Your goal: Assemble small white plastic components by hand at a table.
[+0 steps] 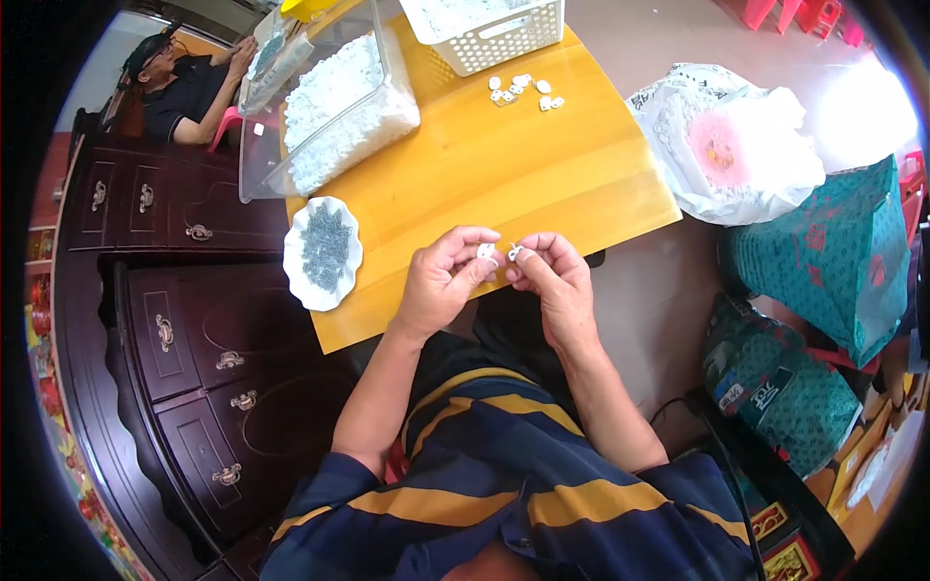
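Observation:
Over the near edge of the yellow wooden table (484, 165), my left hand (433, 286) pinches a small white plastic piece (485, 252) between thumb and fingers. Close beside it, my right hand (562, 290) pinches another small white piece (514, 254) with a curved, hook-like part. The two pieces are a short gap apart. To the left lies a white scalloped plate (295, 257) bearing a heap of small dark grey pieces (327, 247), too fine to make out singly. Several finished-looking white pieces (518, 89) are scattered farther back on the table.
A clear plastic bin (402, 102) full of small white parts stands at the back left, beside a white perforated basket (504, 46). Dark wooden drawers (194, 329) flank the left. White and teal bags (823, 252) crowd the right. Another person (179, 92) sits at the far left.

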Available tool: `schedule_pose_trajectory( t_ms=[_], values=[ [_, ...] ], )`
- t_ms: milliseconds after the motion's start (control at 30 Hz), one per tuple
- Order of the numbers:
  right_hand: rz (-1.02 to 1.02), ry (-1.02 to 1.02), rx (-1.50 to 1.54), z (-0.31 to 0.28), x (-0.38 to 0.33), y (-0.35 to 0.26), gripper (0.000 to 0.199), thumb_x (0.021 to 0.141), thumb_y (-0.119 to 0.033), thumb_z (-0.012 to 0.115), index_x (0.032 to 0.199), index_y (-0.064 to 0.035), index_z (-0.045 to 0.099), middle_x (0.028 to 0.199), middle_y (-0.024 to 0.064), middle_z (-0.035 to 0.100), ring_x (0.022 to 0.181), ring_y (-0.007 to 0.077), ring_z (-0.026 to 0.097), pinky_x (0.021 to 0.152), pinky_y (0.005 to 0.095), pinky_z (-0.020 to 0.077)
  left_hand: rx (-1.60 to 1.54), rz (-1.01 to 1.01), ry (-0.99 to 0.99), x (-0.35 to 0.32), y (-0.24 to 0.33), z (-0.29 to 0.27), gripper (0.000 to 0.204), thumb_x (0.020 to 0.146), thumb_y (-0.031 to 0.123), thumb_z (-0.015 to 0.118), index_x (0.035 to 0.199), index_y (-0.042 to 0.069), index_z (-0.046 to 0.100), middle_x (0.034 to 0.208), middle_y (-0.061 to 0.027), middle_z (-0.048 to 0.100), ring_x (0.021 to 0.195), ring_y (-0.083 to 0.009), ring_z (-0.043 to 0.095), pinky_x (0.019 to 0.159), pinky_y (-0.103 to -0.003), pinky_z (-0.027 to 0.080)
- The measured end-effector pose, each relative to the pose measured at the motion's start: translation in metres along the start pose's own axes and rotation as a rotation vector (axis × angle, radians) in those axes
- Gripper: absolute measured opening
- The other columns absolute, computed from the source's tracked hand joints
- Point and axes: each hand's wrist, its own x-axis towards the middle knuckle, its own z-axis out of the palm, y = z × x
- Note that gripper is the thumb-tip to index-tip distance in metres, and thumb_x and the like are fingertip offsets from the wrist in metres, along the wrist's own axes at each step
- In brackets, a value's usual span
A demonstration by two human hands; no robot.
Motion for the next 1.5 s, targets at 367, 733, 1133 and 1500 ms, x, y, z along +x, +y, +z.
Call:
schedule_pose_trajectory(
  t_ms=[367, 733, 1133, 1500],
  values=[
    [0.019, -0.030, -0.100, 0.001, 0.000, 0.002, 0.010, 0.095, -0.009, 0.064, 0.103, -0.0034, 0.063, 0.088, 0.0016, 0.066, 0.077, 0.0087, 0.062, 0.071, 0.0226, 0.0494, -0.134, 0.048, -0.047, 0.008, -0.005, -0.017, 0.028, 0.084, -0.002, 0.076, 0.111, 0.002, 0.071, 0.091, 0.0030, 0.062, 0.082, -0.0043, 0.058, 0.076, -0.019, 0.049],
    [0.011, -0.079, -0.063, 0.002, -0.001, 0.006, 0.011, 0.096, -0.008, 0.064, 0.104, -0.0021, 0.063, 0.088, 0.0019, 0.066, 0.076, 0.0082, 0.061, 0.071, 0.0223, 0.0494, -0.119, 0.057, -0.085, 0.010, -0.004, -0.017, 0.029, 0.083, -0.003, 0.076, 0.112, 0.001, 0.071, 0.093, 0.0005, 0.064, 0.082, -0.0057, 0.060, 0.074, -0.020, 0.050],
    [0.008, -0.101, -0.078, 0.002, 0.000, 0.006, 0.009, 0.096, -0.008, 0.063, 0.103, -0.0019, 0.063, 0.087, 0.0021, 0.066, 0.075, 0.0079, 0.061, 0.071, 0.0220, 0.0492, -0.163, 0.052, -0.114, 0.010, -0.002, -0.016, 0.028, 0.084, -0.004, 0.075, 0.112, 0.000, 0.071, 0.096, -0.0022, 0.067, 0.085, -0.0075, 0.064, 0.077, -0.021, 0.052],
    [0.025, -0.076, -0.093, 0.004, -0.002, 0.005, 0.009, 0.095, -0.008, 0.063, 0.102, -0.0023, 0.063, 0.087, 0.0014, 0.065, 0.075, 0.0075, 0.060, 0.071, 0.0214, 0.0486, -0.350, -0.049, -0.121, 0.011, -0.015, -0.017, 0.031, 0.084, 0.001, 0.076, 0.114, 0.000, 0.069, 0.092, -0.0025, 0.068, 0.083, -0.0075, 0.063, 0.075, -0.021, 0.053]
  ],
)
